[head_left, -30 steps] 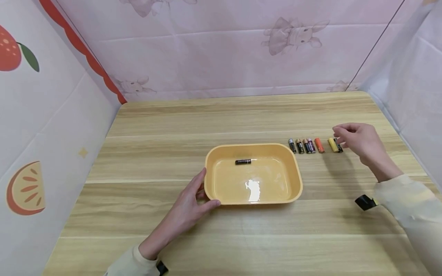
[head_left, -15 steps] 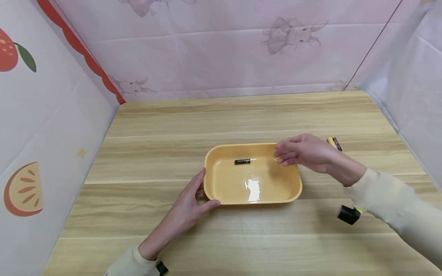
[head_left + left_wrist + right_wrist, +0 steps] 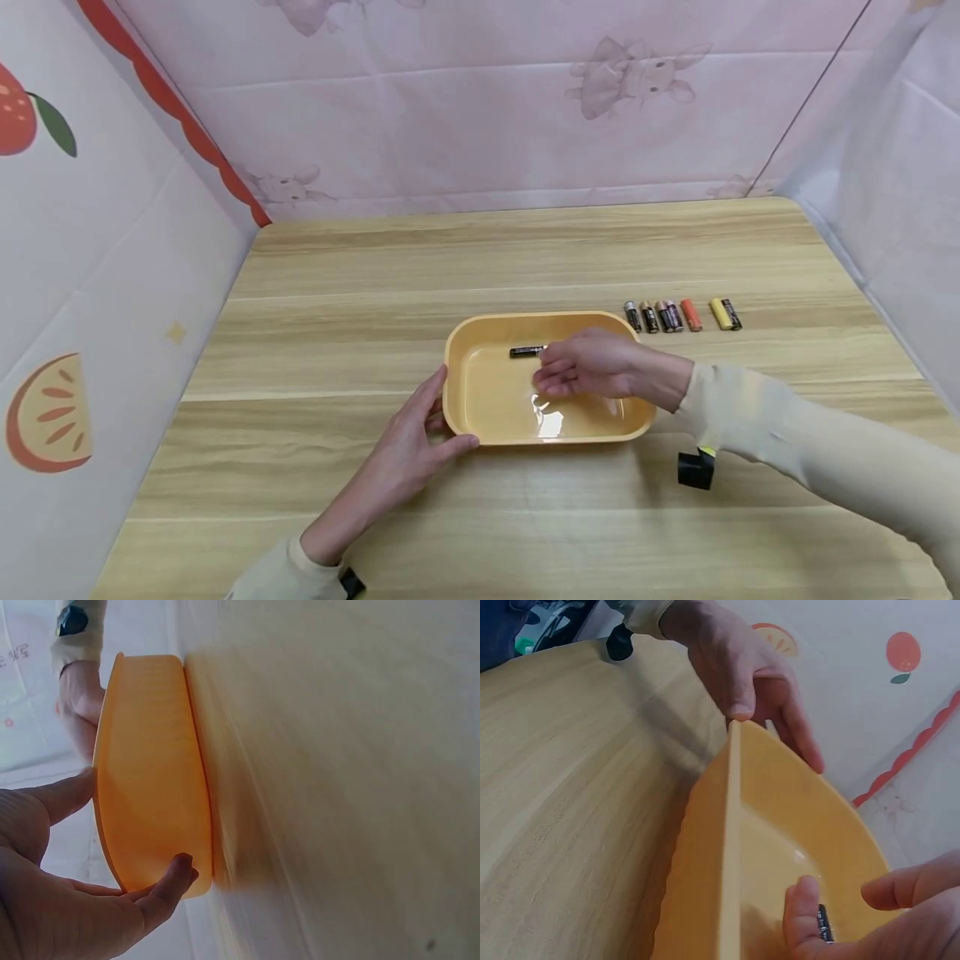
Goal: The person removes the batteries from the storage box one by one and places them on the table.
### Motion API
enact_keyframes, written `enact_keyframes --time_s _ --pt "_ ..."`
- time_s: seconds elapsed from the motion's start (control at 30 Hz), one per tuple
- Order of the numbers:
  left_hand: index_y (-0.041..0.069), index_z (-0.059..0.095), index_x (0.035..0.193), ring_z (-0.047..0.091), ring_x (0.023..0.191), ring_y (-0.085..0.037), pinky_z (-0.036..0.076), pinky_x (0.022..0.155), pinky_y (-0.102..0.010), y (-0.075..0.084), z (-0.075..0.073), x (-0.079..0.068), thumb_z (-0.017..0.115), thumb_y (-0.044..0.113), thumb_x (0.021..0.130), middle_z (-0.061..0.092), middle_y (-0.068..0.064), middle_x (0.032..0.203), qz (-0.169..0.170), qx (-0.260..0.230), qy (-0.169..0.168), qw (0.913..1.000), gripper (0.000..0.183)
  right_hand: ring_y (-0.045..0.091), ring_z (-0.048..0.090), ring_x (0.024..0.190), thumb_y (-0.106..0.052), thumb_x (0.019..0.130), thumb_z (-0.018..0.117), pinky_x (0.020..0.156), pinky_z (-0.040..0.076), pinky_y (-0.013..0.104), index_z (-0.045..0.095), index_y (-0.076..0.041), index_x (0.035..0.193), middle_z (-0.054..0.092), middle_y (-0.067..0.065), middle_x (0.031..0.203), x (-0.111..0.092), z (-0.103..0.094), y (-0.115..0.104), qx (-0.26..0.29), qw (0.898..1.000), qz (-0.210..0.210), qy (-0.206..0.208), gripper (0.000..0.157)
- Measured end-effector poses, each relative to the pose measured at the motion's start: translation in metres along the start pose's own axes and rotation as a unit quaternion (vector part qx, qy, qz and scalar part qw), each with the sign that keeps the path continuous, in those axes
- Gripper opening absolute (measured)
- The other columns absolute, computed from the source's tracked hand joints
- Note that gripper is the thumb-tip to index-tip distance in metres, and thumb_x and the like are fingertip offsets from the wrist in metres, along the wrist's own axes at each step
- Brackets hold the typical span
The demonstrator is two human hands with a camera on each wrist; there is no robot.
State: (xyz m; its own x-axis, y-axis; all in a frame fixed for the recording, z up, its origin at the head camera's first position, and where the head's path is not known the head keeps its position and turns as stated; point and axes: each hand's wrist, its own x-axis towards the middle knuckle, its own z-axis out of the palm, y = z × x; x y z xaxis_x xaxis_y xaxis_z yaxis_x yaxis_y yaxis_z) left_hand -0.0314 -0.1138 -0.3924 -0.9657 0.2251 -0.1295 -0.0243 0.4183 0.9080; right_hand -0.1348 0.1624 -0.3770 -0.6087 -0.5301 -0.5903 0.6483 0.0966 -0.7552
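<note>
A yellow plastic box sits on the table. My left hand grips its near left corner, thumb on the rim and fingers round the outside wall. Inside the box lies one black battery, close to the back wall. My right hand is over the box floor, beside this battery's right end. In the right wrist view the thumb and a finger of the right hand stand apart, and the battery shows between them, apparently still lying on the box floor.
Right of the box, several batteries lie in a row: dark ones, an orange one, then a yellow one against a black one. Patterned cloth walls stand behind the wooden table and at both sides.
My right hand has moved left from the right end of the battery row, over the box's right rim, and down into the box. The left hand has kept its place.
</note>
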Motion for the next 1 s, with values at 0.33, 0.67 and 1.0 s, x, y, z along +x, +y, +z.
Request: enact_keyframes --time_s 0.33,0.67,1.0 --pt "0.005 0.029 0.162 0.066 0.118 -0.03 0.057 0.096 -0.04 0.004 0.001 0.0 0.089 0.011 0.082 0.055 -0.021 0.145 -0.019 0.023 0.014 0.9995 0.1 0.021 0.067 0.084 -0.004 0.109 0.044 0.079 0.059 0.025 0.05 0.019 0.124 0.065 0.021 0.103 0.018 0.014 0.005 0.012 0.997 -0.035 0.072 0.028" --pt "0.006 0.03 0.162 0.065 0.12 -0.03 0.056 0.099 -0.043 0.005 0.002 0.0 0.09 0.011 0.081 0.054 -0.021 0.147 -0.034 0.025 0.012 0.9991 0.101 0.018 0.069 0.077 0.001 0.108 0.046 0.074 0.061 0.024 0.051 0.025 0.128 0.066 0.022 0.099 0.035 0.028 0.013 0.036 0.99 -0.089 0.108 0.032" --pt "0.005 0.031 0.162 0.065 0.12 -0.032 0.055 0.099 -0.046 0.004 0.001 0.0 0.089 0.012 0.082 0.053 -0.021 0.147 -0.028 0.029 0.015 0.9991 0.099 0.013 0.064 0.049 -0.011 0.105 0.062 0.043 0.053 0.022 0.068 0.016 0.101 0.066 0.01 0.068 0.057 0.046 0.012 -0.011 0.982 -0.087 0.169 0.029"
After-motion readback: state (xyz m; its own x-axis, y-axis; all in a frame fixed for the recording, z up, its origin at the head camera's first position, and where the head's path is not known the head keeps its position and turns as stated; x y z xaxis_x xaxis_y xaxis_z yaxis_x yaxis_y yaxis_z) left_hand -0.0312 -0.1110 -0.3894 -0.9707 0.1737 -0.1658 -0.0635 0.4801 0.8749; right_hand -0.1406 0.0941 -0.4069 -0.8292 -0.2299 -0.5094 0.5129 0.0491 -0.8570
